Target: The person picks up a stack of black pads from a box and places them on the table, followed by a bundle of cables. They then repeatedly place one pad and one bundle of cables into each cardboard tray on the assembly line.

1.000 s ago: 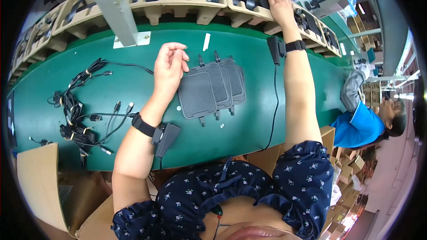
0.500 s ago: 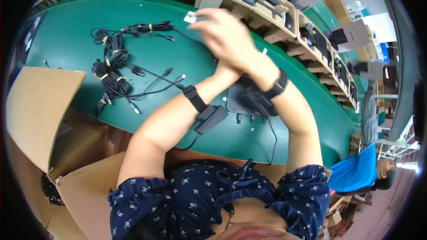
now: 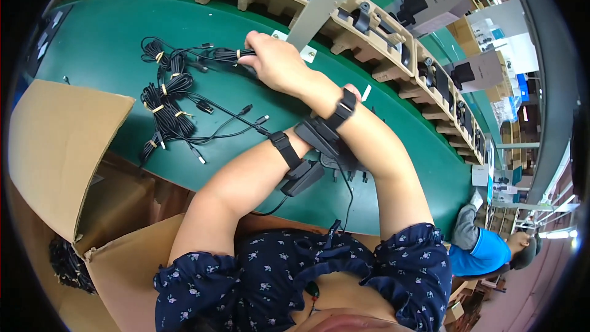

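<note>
My right hand (image 3: pixel 278 64) reaches over to the far middle of the green table, its thumb and fingers closed on the right end of a tied black cable bundle (image 3: pixel 222 55). More black cable bundles (image 3: pixel 165 109) with pale ties lie to its left, plugs loose on the table. My left forearm passes beneath the right one. Most of my left hand (image 3: pixel 352 91) is hidden there; only a bit of fingertip shows past the right wrist, so its grip is out of sight. Close by, partly covered by my arms, lies a black ribbed object (image 3: pixel 349 166) with short prongs.
Cardboard pulp trays (image 3: pixel 375 40) with black parts line the far edge. A metal post (image 3: pixel 326 6) rises from the green table (image 3: pixel 98 34). An open cardboard box (image 3: pixel 67 141) stands at the left, more black cable in it. Another person (image 3: pixel 482 252) in blue sits at right.
My right hand has moved left from beside the post onto the cable bundle and closed on it. My left hand has slid further right under the right forearm. The view has shifted slightly.
</note>
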`<state>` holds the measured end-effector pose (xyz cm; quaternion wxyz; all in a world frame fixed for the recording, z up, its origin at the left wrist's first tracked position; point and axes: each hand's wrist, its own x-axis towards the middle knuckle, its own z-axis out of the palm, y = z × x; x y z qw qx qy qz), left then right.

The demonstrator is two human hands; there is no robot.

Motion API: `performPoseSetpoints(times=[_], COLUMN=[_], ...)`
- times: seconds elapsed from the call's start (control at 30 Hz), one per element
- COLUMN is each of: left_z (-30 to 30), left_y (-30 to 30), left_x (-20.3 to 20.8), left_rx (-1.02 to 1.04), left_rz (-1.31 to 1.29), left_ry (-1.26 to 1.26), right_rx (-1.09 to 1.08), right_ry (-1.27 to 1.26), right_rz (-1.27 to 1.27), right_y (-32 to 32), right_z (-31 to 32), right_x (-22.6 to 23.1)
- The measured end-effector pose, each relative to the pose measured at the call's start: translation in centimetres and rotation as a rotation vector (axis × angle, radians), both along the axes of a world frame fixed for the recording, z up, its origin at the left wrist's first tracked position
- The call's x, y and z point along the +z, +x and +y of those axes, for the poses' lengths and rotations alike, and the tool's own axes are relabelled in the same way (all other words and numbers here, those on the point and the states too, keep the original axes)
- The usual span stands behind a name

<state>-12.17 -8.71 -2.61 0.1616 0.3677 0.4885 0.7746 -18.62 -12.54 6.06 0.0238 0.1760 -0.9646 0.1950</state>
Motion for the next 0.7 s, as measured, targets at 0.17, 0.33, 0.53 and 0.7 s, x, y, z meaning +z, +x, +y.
performPoseSetpoints(times=[0.17,0.33,0.53,0.7], left_z=[1.4,-0.8,-2.3,-2.1], left_y=[0.1,0.9,0.3,0.9], left_x=[-0.8,3.7,5.0,4.3], left_rx=[0.205,-0.257,-0.603,-0.504], left_rz=[0.229,-0.384,-0.494,-0.493], left_ry=[-0.109,-0.059,-0.083,-0.149], right_rx=[-0.133,-0.570,-0.581,-0.543], right_ry=[-0.369,-0.817,-1.115,-1.315], right_rz=[0.162,-0.037,0.047,0.043], right_y=[4.9,10.2,14.7,15.5], right_z=[5.9,12.3,17.6,17.3], right_x=[1.9,3.7,1.6,1.6])
